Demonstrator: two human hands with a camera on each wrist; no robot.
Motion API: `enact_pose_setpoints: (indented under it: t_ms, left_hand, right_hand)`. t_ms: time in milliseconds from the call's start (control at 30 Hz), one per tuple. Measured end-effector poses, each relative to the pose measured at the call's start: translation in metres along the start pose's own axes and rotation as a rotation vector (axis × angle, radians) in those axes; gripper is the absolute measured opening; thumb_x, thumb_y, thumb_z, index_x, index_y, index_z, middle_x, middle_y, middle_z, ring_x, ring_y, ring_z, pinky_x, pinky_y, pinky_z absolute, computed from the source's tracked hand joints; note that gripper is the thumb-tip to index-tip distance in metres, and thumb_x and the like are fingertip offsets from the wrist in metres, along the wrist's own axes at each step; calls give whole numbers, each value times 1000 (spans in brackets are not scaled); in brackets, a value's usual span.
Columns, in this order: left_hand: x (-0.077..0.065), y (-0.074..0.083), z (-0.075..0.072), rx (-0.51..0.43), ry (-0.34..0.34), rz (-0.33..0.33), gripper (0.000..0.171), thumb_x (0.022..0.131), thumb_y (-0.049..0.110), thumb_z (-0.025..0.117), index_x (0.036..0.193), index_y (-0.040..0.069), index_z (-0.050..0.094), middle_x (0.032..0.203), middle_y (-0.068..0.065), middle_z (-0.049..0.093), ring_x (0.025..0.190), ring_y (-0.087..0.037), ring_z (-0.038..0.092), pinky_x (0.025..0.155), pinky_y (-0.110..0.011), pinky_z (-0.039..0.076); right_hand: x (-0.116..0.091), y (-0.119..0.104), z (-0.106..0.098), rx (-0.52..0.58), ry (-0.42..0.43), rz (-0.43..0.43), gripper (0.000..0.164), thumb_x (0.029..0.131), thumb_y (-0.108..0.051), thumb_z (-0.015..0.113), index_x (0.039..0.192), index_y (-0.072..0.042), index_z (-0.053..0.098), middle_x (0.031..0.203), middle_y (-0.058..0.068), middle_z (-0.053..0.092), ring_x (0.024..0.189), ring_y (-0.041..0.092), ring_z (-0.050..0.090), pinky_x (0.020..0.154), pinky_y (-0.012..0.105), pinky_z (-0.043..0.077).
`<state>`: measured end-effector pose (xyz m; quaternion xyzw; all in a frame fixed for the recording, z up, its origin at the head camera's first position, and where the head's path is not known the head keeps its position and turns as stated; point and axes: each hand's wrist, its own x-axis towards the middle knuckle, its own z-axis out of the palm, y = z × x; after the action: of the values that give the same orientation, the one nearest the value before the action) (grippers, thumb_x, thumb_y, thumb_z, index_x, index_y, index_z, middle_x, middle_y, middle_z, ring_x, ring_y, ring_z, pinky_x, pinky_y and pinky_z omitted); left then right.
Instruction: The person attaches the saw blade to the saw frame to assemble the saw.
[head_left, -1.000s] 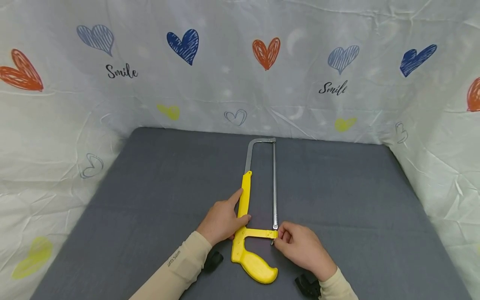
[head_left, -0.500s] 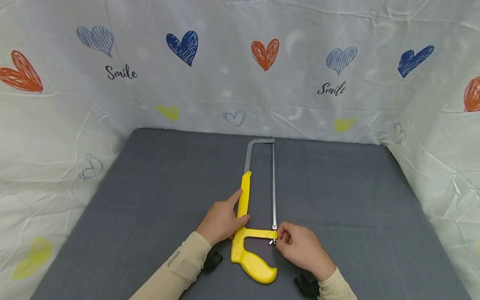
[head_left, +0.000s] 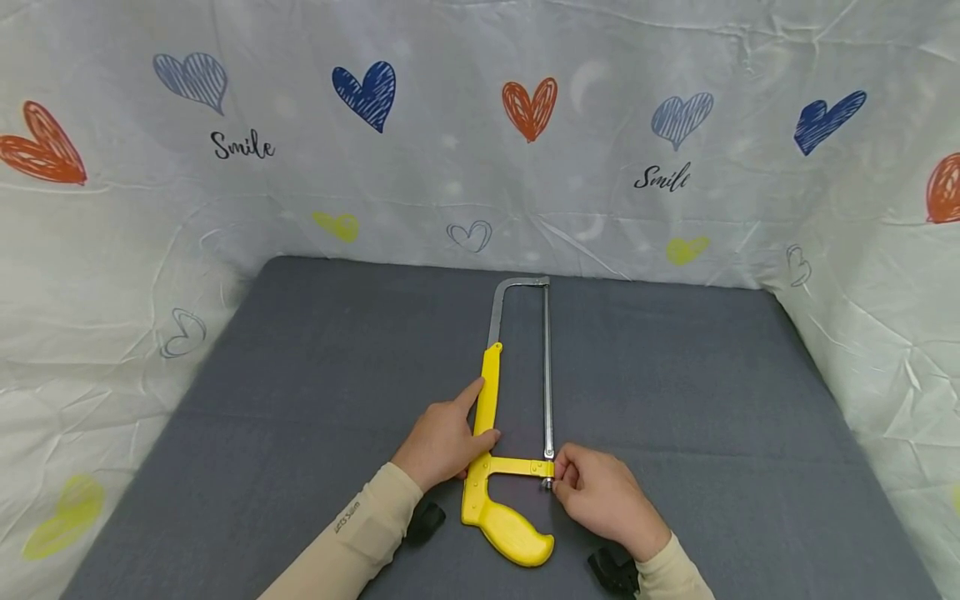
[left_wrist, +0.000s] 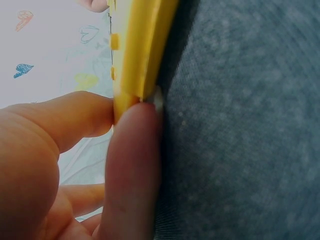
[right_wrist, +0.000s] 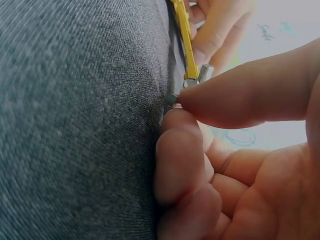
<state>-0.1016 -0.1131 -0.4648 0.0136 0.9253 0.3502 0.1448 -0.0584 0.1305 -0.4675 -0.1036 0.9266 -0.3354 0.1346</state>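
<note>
- Handle [head_left: 517,537]: nearest end of the hacksaw [head_left: 488,408], no fingers on it. Hacksaw lies flat mid-table on the grey cloth [head_left: 675,375], blade side toward the right hand.
- Wing nut [right_wrist: 205,73]: just on the near side of the crossbar end. Step in hand looks like turning it, likely for blade tension; tighten or loosen, can't tell.
- Right hand [head_left: 611,500]: thumb and index pinch the wing nut, other fingers curled in. Short twists with a fresh grip each time should work best; 1 wing stands up, the metal below the thumb is close to the cloth and may snag. Lifting this end slightly would probably give room.
- Crossbar [head_left: 521,467]: best kept level so the nut turns true and the frame doesn't rock.
- Left hand [head_left: 442,442]: thumb and finger pinch the yellow spine, index straight along its outer edge; rest partly hidden. Good brace; firm pressure should resist the twist.
- Blade [head_left: 548,367]: looks straight, near end to far end. Worth watching for bowing or twist; fingers best off its edge. Teeth too small to read.
- Far arm [head_left: 497,317]: bare metal, unheld; check the blade's seat there, details unclear.
</note>
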Motion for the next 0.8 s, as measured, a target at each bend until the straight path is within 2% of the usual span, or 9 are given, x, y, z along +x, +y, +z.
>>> enact_pose_setpoints:
  t_ms: [200,333,467,667,800]
  left_hand:
    - [0,0,0,-5,-6,-4,89,97,32,83,170,16,35,63,-4,59,43,-18,58,47,-29,50]
    - [1,0,0,2,-8,-5,89,97,32,83,171,16,35,63,-4,59,43,-18,58,47,-29,50]
    - [1,0,0,7,-8,-5,89,97,33,83,171,16,35,63,-4,59,43,-18,58,47,-29,50]
    - [1,0,-1,9,-12,-6,89,97,33,83,171,16,35,65,-4,60,44,-18,58,48,-29,50]
    - [0,0,0,3,-11,-7,89,97,32,83,171,16,35,64,-4,60,44,-18,58,48,-29,51]
  right_hand:
    - [0,1,-1,-3,-15,-7,18,91,-11,79,85,-21,66,66,-10,55,53,8,46,51,24,35]
    - [0,1,-2,3,-20,2,15,89,-10,77,85,-21,66,67,-10,55,53,8,46,51,24,35]
    - [1,0,-1,26,-30,43,12,87,-19,77,85,-22,66,66,-9,56,53,9,47,51,24,35]
    - [2,-1,1,18,-31,86,33,87,-45,87,83,-23,64,63,-8,53,50,11,45,48,25,33]
    - [2,0,2,7,-22,68,32,88,-42,88,83,-22,64,63,-8,53,50,11,45,48,24,33]
